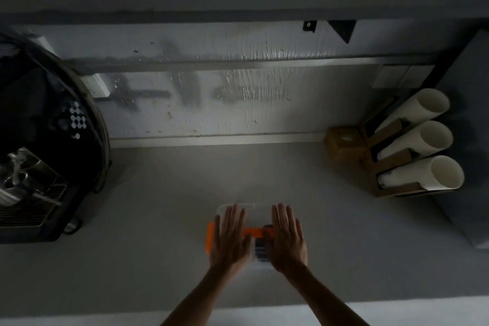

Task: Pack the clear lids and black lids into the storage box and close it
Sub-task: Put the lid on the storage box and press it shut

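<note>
A small clear storage box [255, 213] with an orange handle and an orange side latch [210, 238] sits on the grey counter, near the front middle. Its clear cover lies on top. Dark lids [260, 251] show through the cover between my hands. My left hand [230, 238] rests flat on the left half of the cover, fingers spread and straight. On the right half lies my right hand [287, 238], also flat with fingers apart. Neither hand grips anything. The box's right side is hidden under my right hand.
A dark machine [47, 140] with a metal drip grate fills the left side. At the right, a brown holder carries three stacks of white cups [423, 143] lying on their sides. A wall with a metal ledge [225, 137] runs behind the counter [158, 206].
</note>
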Action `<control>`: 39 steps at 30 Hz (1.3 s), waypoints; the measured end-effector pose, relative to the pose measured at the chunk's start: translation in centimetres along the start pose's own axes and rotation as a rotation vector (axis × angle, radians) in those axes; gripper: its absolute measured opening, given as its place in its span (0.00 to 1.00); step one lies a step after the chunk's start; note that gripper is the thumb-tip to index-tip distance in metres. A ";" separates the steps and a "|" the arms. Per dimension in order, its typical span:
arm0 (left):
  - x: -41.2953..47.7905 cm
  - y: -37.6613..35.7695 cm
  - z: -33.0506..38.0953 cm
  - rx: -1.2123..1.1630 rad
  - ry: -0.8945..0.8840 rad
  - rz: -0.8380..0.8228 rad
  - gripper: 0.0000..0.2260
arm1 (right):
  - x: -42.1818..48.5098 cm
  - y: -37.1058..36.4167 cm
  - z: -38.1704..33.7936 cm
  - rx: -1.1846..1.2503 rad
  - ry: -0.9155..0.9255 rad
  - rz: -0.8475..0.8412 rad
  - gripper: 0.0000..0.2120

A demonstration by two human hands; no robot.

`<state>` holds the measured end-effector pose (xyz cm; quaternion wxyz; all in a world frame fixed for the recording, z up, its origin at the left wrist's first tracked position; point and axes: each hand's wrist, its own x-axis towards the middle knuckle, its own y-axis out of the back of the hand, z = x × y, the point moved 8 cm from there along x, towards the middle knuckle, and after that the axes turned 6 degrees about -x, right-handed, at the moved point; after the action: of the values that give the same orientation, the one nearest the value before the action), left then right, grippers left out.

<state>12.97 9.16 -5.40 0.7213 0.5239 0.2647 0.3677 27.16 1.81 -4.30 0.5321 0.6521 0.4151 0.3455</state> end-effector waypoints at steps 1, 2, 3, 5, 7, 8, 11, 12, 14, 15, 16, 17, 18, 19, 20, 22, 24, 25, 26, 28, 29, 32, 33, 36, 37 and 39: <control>0.0 0.1 0.0 -0.003 -0.007 0.011 0.30 | 0.1 0.1 0.0 0.009 -0.004 -0.002 0.34; 0.0 0.4 0.1 0.001 -0.015 0.043 0.30 | 0.3 0.3 0.0 0.008 -0.018 -0.002 0.34; -0.2 0.7 0.3 -0.015 -0.013 0.065 0.30 | 0.6 0.4 -0.2 0.001 -0.039 -0.021 0.34; -0.6 1.3 0.6 -0.039 -0.033 0.105 0.28 | 1.2 0.6 -0.8 0.006 -0.074 -0.027 0.34; -0.9 1.4 0.6 -0.014 -0.023 0.122 0.26 | 1.1 0.6 -1.5 0.015 -0.073 -0.002 0.32; -0.8 1.2 0.5 -0.007 0.001 0.101 0.26 | 0.8 0.5 -1.6 -0.001 -0.060 0.026 0.32; -0.4 0.6 0.3 -0.023 0.061 0.016 0.28 | 0.3 0.2 -1.5 -0.036 -0.052 0.016 0.33; -0.2 0.7 0.2 -0.040 0.073 -0.025 0.28 | 0.2 0.0 -1.4 -0.041 -0.051 -0.003 0.34; 0.3 0.5 -0.1 -0.079 0.023 -0.079 0.32 | 0.5 -1.0 -1.1 -0.030 -0.044 -0.068 0.36; 0.6 0.2 -0.6 -0.134 -0.014 -0.107 0.35 | 0.8 -1.1 -0.9 -0.024 -0.031 -0.093 0.39; 0.6 0.3 -1.1 -0.249 -0.046 -0.129 0.41 | 1.0 -1.4 -0.6 -0.011 -0.017 -0.122 0.41; 0.6 0.8 -1.7 -0.408 -0.047 -0.101 0.48 | 1.3 -1.4 -0.2 0.041 -0.003 -0.144 0.42; 0.5 1.7 -2.5 -0.545 -0.016 -0.042 0.52 | 1.5 -0.8 0.2 0.132 -0.002 -0.140 0.43; 0.1 2.5 -3.4 -0.622 0.065 0.031 0.54 | 1.4 -0.1 0.8 0.233 -0.012 -0.116 0.43; -0.6 2.7 -4.6 -0.683 0.190 0.105 0.54 | 1.2 0.6 1.7 0.312 -0.044 -0.082 0.45; -2.1 2.3 -6.2 -0.867 0.473 0.202 0.51 | 0.2 0.6 4.3 0.429 -0.207 -0.078 0.52; -3.3 0.8 -7.4 -1.027 0.672 0.210 0.52 | -1.7 -0.6 6.4 0.637 -0.443 -0.185 0.60; -4.0 -0.2 -7.6 -1.097 0.726 0.156 0.53 | -2.8 -1.6 6.5 0.828 -0.547 -0.257 0.64; -4.6 -1.3 -7.8 -1.167 0.763 0.112 0.53 | -3.9 -2.7 6.2 1.046 -0.630 -0.308 0.66; -5.7 -2.4 -7.4 -1.316 0.849 0.101 0.51 | -5.1 -4.4 5.4 1.355 -0.741 -0.351 0.63; -6.1 -2.8 -7.2 -1.376 0.858 0.140 0.49 | -5.4 -4.8 5.3 1.397 -0.792 -0.343 0.63; -6.4 -2.0 -5.8 -1.450 0.674 0.285 0.34 | -5.4 -5.1 4.8 1.460 -0.862 -0.350 0.70; -6.5 -1.3 -5.5 -1.431 0.629 0.331 0.30 | -5.3 -4.8 4.9 1.448 -0.858 -0.350 0.71; -6.5 0.9 -4.5 -1.382 0.502 0.406 0.25 | -5.3 -4.4 5.4 1.389 -0.847 -0.336 0.73; -6.4 1.6 -4.0 -1.339 0.441 0.405 0.23 | -5.2 -4.4 5.4 1.404 -0.851 -0.334 0.73; -6.7 2.6 -3.9 -1.221 0.415 0.479 0.22 | -5.2 -4.6 5.3 1.442 -0.867 -0.315 0.72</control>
<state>5.33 6.40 -4.15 0.7206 -0.0135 0.0198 0.6929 28.90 -4.68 -9.94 0.1407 0.8404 0.3789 -0.3611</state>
